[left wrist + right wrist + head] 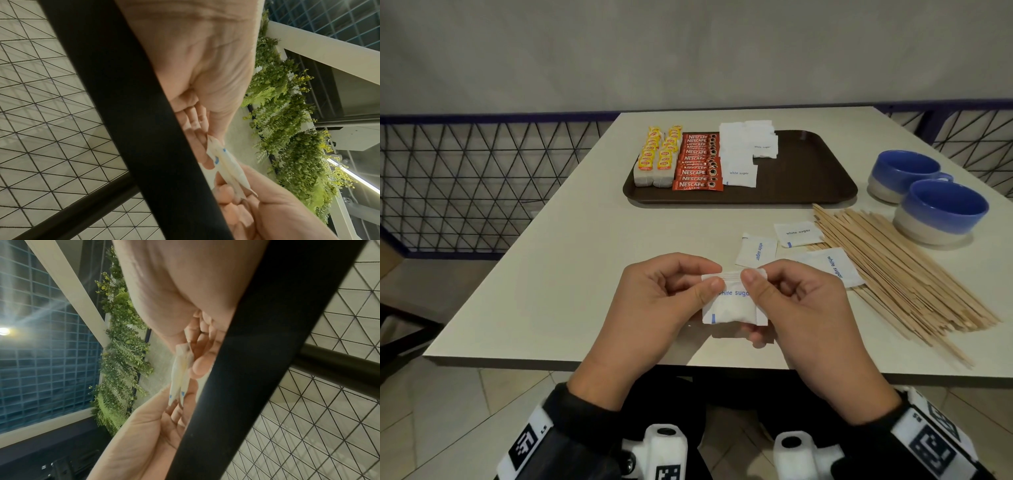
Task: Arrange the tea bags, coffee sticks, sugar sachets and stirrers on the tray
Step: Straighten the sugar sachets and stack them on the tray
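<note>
Near the table's front edge both hands hold a small stack of white sugar sachets (732,308) upright between them. My left hand (698,291) pinches its top left corner and my right hand (760,287) pinches its top right. The held sachets (226,167) show edge-on in the left wrist view, and in the right wrist view two sachets (180,378) show edge-on. The brown tray (808,171) holds rows of yellow tea bags (657,157), red coffee sticks (698,164) and white sugar sachets (743,150). Three loose sachets (756,251) and a pile of wooden stirrers (893,267) lie on the table.
Two blue and white cups (941,209) stand at the right, beyond the stirrers. The tray's right half is bare. A black wire fence (465,185) runs along the left of the white table (568,274).
</note>
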A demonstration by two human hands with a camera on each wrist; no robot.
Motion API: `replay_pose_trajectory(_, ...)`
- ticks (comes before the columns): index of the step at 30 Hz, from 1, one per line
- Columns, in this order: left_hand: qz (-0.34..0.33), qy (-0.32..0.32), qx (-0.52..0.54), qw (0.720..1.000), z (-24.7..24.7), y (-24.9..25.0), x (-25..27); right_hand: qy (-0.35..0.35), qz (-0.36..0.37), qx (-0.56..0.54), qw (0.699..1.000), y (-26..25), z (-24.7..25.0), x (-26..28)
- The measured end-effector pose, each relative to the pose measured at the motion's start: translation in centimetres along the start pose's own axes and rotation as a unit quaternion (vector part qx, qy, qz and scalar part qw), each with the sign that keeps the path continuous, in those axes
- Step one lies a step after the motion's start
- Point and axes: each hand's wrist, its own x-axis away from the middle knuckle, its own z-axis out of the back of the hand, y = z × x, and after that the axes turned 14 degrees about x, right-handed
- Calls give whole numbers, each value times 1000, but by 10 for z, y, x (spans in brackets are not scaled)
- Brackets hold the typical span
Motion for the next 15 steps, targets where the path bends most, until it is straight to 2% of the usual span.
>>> replay_pose_trajectory(12,-1,-4,-18,1000,2,-1,-1,4,1,21,1000,-7,1,2)
replay_pose_trajectory(15,-5,-11,-21,1000,3,-2,-1,-37,-1,37,999,-12,7,2)
